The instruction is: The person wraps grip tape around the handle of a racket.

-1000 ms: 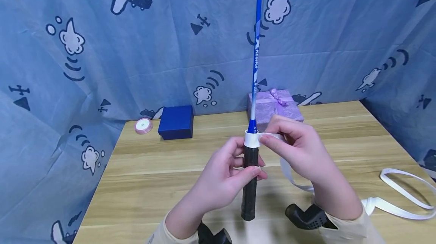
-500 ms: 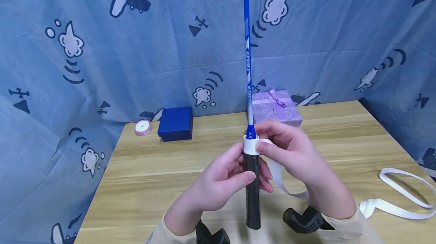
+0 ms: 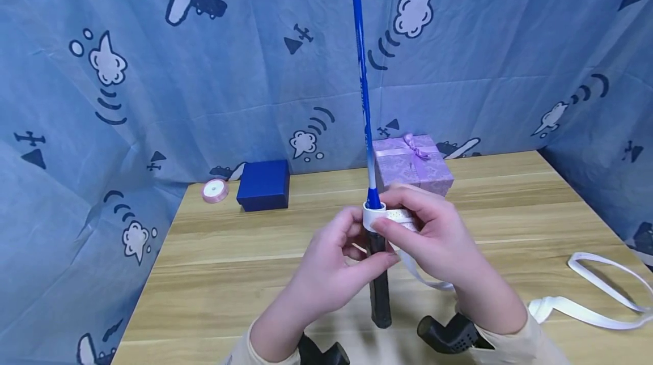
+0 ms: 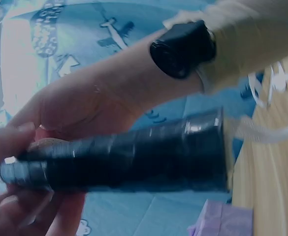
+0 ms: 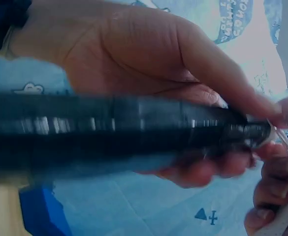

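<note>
Evidently, racket shaft (image 3: 361, 79) lettering unreadable.

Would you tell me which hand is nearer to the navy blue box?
Left. The left hand grips the racket handle, on the navy blue box's side; the right hand lies farther right.

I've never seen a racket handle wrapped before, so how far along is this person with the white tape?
Barely started. One white turn sits at the top of the racket handle, just below the blue shaft. The right hand pinches the white grip tape against that turn, while the left hand grips the handle. Below it the handle is bare black to its end, and a long tail of tape lies on the table.
</note>
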Demonstrator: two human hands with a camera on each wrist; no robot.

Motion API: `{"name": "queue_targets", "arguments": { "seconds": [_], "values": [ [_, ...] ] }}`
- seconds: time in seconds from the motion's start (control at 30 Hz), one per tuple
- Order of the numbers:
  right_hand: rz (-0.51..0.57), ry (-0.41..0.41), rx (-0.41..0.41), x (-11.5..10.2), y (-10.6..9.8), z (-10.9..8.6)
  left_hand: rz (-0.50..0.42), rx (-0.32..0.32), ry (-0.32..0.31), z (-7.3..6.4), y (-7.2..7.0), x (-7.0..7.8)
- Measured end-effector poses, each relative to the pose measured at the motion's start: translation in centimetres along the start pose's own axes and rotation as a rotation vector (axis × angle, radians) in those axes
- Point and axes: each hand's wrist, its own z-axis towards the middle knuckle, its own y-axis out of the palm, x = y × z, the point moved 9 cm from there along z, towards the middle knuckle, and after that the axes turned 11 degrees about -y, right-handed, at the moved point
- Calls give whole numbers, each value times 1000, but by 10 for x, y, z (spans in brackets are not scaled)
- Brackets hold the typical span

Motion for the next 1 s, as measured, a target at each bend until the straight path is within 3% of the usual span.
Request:
{"name": "queue_targets", "arguments": {
  "seconds": [0.13, 0.3, 0.47, 0.73, 0.87, 1.0],
  "values": [
    [-116, -3, 38, -2, -4, 0, 122, 151, 12, -2, -7, 5],
    [-159, -41, 66, -4, -7, 0, 164, 171, 64, -3, -8, 10],
    [-181, -25, 47, -4, -10, 1, 126, 131, 62, -4, -6, 10],
    [-181, 49, 5, -2, -11, 3, -19, 25, 24, -6, -3, 8],
    [-200, -3, -20, -7, -9, 4, -89, -35, 28, -5, 0, 7],
    [-147, -75, -54, -10, -5, 5, -147, -105, 32, -4, 4, 7]
  ]
}}
